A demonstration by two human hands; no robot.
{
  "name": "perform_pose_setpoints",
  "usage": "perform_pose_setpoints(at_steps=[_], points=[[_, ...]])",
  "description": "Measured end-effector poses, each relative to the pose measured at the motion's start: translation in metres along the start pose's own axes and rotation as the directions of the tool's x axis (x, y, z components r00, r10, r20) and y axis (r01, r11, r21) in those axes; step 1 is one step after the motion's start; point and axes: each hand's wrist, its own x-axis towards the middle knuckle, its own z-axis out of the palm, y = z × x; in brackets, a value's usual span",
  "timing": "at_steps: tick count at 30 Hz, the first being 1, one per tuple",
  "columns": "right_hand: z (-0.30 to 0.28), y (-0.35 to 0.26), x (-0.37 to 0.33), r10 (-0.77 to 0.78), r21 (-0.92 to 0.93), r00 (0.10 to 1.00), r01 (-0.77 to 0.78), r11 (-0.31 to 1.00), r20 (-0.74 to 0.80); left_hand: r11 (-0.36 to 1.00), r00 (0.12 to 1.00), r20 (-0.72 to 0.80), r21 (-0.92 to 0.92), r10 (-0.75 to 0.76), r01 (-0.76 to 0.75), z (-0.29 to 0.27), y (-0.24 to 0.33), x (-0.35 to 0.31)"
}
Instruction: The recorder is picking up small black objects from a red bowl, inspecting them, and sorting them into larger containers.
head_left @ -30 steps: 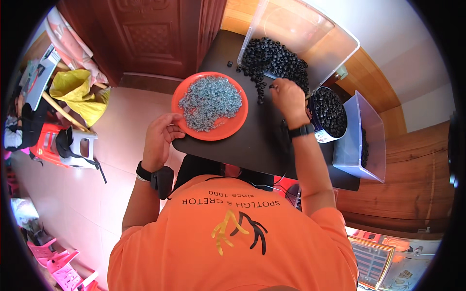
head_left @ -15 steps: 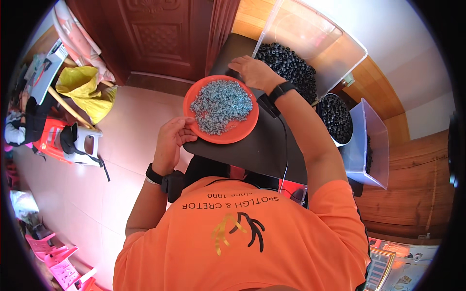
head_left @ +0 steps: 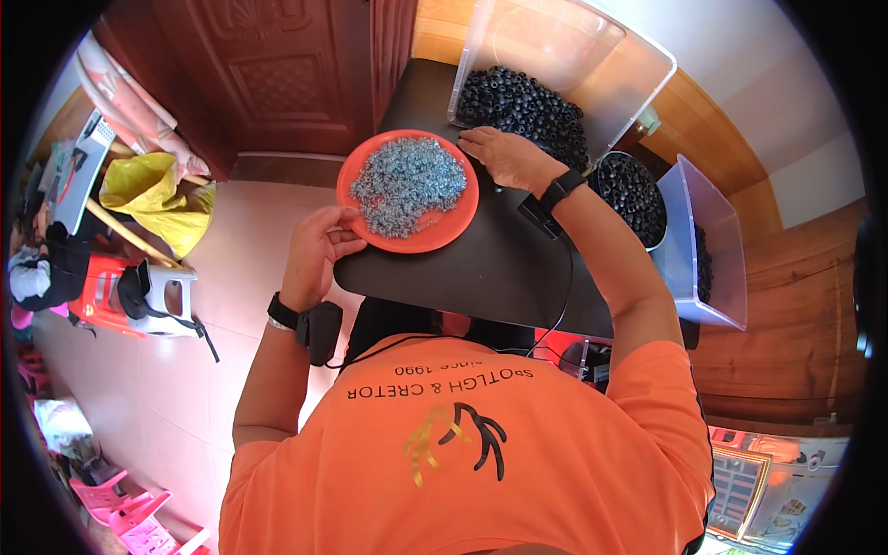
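A round orange-red plate (head_left: 449,228) lies on the dark table, heaped with small shiny grey-blue metal pieces (head_left: 407,185) too small to name. At its left rim, my left hand (head_left: 319,254) has its fingers bent around the edge, with the thumb on the near side. My right hand (head_left: 513,159) is above the table just right of the plate, near a clear box. Its fingers are stretched out to the left, and nothing shows in them. Black ring-like parts (head_left: 527,106) fill the bottom of that clear box (head_left: 592,51), beyond the right hand.
A round white-rimmed tub (head_left: 659,242) of black parts stands right of the box, beside a translucent bin (head_left: 717,194). The dark table (head_left: 481,268) reaches close to my lap. A cable (head_left: 569,287) runs from my right wrist. A wooden door (head_left: 277,83) is behind; stools (head_left: 162,296) stand left.
The whole view has shifted slightly. My right hand has moved right and a little toward me, away from the far side of the plate. My left hand stays at the rim.
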Motion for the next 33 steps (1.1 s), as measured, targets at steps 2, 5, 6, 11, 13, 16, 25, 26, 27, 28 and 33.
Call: perform_pose_setpoints(at_steps=[2, 5, 6, 11, 13, 16, 25, 26, 27, 28, 33], points=[[-0.002, 0.003, -0.009, 0.039, 0.039, 0.999, -0.039, 0.998, 0.016, 1.0, 1.0, 0.018, -0.001, 0.002, -0.001, -0.001, 0.001, 0.012], [0.002, 0.008, -0.019, 0.034, -0.06, 0.999, -0.032, 0.998, 0.023, 1.0, 0.999, 0.032, 0.022, -0.013, 0.012, 0.003, 0.002, 0.028], [0.002, 0.01, -0.021, 0.043, -0.062, 0.999, -0.042, 0.997, 0.016, 0.999, 0.999, 0.014, 0.025, -0.037, 0.037, 0.006, 0.003, 0.033], [-0.01, 0.007, -0.04, 0.158, 0.044, 0.983, -0.154, 0.987, -0.093, 0.997, 0.997, 0.009, 0.021, -0.072, 0.072, 0.013, 0.001, 0.052], [-0.023, 0.01, -0.052, 0.211, 0.068, 0.966, -0.203, 0.977, -0.148, 0.995, 0.996, 0.011, 0.04, -0.093, 0.092, 0.014, 0.002, 0.056], [-0.043, 0.004, -0.069, 0.324, 0.119, 0.912, -0.303, 0.946, -0.25, 0.996, 0.997, 0.013, 0.031, -0.082, 0.081, 0.019, 0.001, 0.054], [-0.04, -0.009, -0.092, 0.521, 0.298, 0.776, -0.434, 0.85, -0.356, 1.0, 1.0, -0.019, 0.0, 0.001, -0.001, 0.034, -0.005, 0.048], [-0.037, -0.009, -0.09, 0.527, 0.319, 0.775, -0.43, 0.845, -0.348, 1.0, 1.0, -0.015, 0.007, 0.001, -0.001, 0.033, -0.006, 0.044], [-0.035, -0.01, -0.087, 0.531, 0.339, 0.776, -0.426, 0.839, -0.341, 0.999, 0.999, -0.04, 0.034, 0.035, -0.034, 0.031, -0.008, 0.038], [-0.034, -0.009, -0.082, 0.543, 0.356, 0.776, -0.433, 0.828, -0.32, 0.996, 0.995, -0.065, 0.061, 0.071, -0.067, 0.03, -0.009, 0.033], [-0.02, -0.004, -0.06, 0.539, 0.356, 0.8, -0.439, 0.825, -0.264, 0.969, 0.964, -0.178, 0.181, 0.198, -0.165, 0.047, -0.014, 0.001]])
